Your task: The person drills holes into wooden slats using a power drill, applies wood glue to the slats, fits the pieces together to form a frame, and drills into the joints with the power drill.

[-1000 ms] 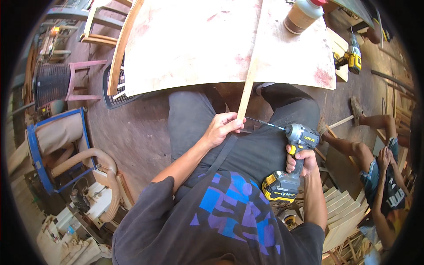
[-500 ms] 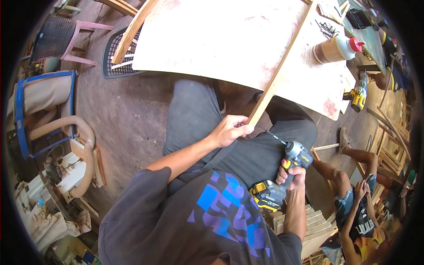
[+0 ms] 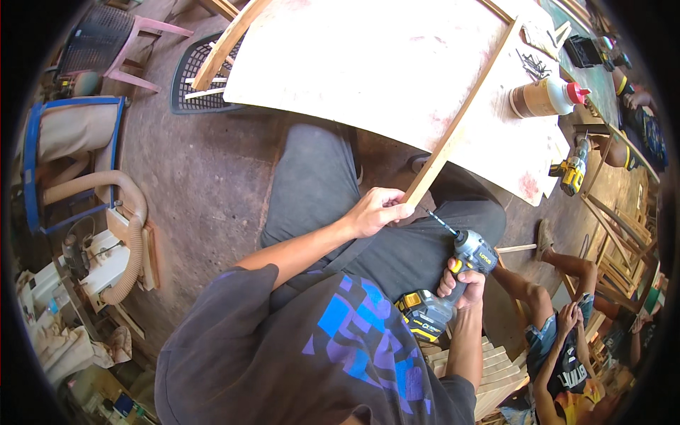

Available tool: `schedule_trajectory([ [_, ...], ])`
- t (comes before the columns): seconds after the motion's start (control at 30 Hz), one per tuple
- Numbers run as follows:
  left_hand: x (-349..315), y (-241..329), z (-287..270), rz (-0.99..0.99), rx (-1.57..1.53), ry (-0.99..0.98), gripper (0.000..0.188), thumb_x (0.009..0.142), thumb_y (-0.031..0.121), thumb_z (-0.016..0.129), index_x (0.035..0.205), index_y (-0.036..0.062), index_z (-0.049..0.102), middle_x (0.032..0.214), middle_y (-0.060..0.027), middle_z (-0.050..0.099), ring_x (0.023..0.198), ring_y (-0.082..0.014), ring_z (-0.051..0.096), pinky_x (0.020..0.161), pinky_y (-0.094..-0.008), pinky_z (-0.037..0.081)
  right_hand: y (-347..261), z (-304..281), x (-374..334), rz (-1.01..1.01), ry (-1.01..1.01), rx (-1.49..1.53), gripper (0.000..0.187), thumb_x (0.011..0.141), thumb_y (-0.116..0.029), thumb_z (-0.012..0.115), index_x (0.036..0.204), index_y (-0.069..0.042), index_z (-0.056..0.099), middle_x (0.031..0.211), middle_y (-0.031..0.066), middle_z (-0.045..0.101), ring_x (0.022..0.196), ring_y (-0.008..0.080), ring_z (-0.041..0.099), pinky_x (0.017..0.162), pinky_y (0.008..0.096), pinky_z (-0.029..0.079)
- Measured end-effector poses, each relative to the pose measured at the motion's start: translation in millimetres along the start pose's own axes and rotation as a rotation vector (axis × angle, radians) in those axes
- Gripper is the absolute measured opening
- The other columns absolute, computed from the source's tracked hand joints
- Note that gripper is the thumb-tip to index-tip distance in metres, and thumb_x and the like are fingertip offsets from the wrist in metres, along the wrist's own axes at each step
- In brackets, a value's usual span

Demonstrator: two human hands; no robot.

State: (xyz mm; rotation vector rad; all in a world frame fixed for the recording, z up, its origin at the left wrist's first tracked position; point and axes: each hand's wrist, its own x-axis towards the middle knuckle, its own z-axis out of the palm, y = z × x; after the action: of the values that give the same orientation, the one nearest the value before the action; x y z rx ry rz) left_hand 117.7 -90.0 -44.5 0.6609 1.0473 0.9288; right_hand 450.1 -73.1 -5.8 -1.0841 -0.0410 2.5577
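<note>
My left hand [image 3: 380, 213] is closed on the near end of a long wooden strip [image 3: 460, 124], which runs away from me across the pale tabletop [image 3: 354, 64]. In my right hand [image 3: 463, 283] is a cordless impact driver [image 3: 473, 253], grey and black with a yellow-marked battery pack. A long thin bit [image 3: 440, 222] points from the driver toward the strip's near end. From this view I cannot tell whether the bit's tip touches the wood or is just short of it.
A glue bottle [image 3: 545, 98] with a red cap and dark screws [image 3: 533, 65] lie on the table's right. A second yellow drill [image 3: 572, 170] is by its right edge. A dark basket [image 3: 190, 78] stands left. Another person [image 3: 567, 340] sits at right; stacked wood pieces [image 3: 496, 375] are beside me.
My view has shifted slightly, so the table and strip appear a little lower and to the right. Both hands keep their hold on the strip and the impact driver.
</note>
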Motion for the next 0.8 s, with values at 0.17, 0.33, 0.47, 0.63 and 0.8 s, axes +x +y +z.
schedule_trajectory([
  [0.17, 0.1, 1.2, 0.0, -0.005, 0.012, 0.000, 0.045, 0.096, 0.036, 0.067, 0.115, -0.0043, 0.067, 0.099, -0.0064, 0.069, 0.087, -0.0095, 0.061, 0.079, -0.0266, 0.052, -0.7, 4.6, -0.6, 0.007, 0.019, 0.003, 0.037, 0.071, -0.015, 0.062, 0.105, -0.001, 0.058, 0.064, 0.0131, 0.056, 0.052, 0.0288, 0.053, 0.054, 0.0435, 0.047],
  [0.33, 0.2, -1.3, 1.2, -0.021, 0.043, 0.007, 0.044, 0.096, 0.036, 0.067, 0.115, -0.0039, 0.067, 0.099, -0.0059, 0.069, 0.088, -0.0098, 0.062, 0.079, -0.0265, 0.052, 0.6, 5.2, -0.3, -0.012, 0.012, -0.001, 0.039, 0.072, -0.014, 0.063, 0.108, -0.001, 0.058, 0.065, 0.0134, 0.056, 0.052, 0.0289, 0.055, 0.054, 0.0436, 0.047],
  [0.47, 0.1, -1.5, 0.7, -0.019, 0.069, 0.004, 0.044, 0.096, 0.036, 0.067, 0.114, -0.0038, 0.067, 0.099, -0.0056, 0.069, 0.087, -0.0097, 0.062, 0.079, -0.0263, 0.051, -0.2, 7.2, 0.8, -0.008, 0.019, -0.041, 0.041, 0.072, -0.015, 0.063, 0.110, -0.002, 0.058, 0.064, 0.0128, 0.057, 0.052, 0.0278, 0.054, 0.053, 0.0430, 0.047],
  [0.63, 0.1, -0.9, 0.6, 0.002, 0.132, 0.025, 0.045, 0.095, 0.038, 0.066, 0.114, -0.0040, 0.068, 0.096, -0.0062, 0.070, 0.086, -0.0101, 0.062, 0.079, -0.0265, 0.051, 0.7, 2.7, -0.2, -0.022, 0.028, -0.053, 0.043, 0.071, -0.017, 0.064, 0.111, -0.003, 0.056, 0.063, 0.0121, 0.056, 0.052, 0.0271, 0.054, 0.052, 0.0425, 0.047],
  [0.8, -1.7, 1.1, 2.6, 0.028, 0.099, 0.036, 0.046, 0.095, 0.038, 0.066, 0.114, -0.0037, 0.069, 0.095, -0.0071, 0.070, 0.086, -0.0111, 0.063, 0.079, -0.0269, 0.051, 4.3, -6.4, -1.8, -0.039, -0.021, -0.019, 0.044, 0.074, -0.020, 0.064, 0.113, -0.002, 0.056, 0.065, 0.0126, 0.056, 0.053, 0.0275, 0.055, 0.053, 0.0423, 0.047],
])
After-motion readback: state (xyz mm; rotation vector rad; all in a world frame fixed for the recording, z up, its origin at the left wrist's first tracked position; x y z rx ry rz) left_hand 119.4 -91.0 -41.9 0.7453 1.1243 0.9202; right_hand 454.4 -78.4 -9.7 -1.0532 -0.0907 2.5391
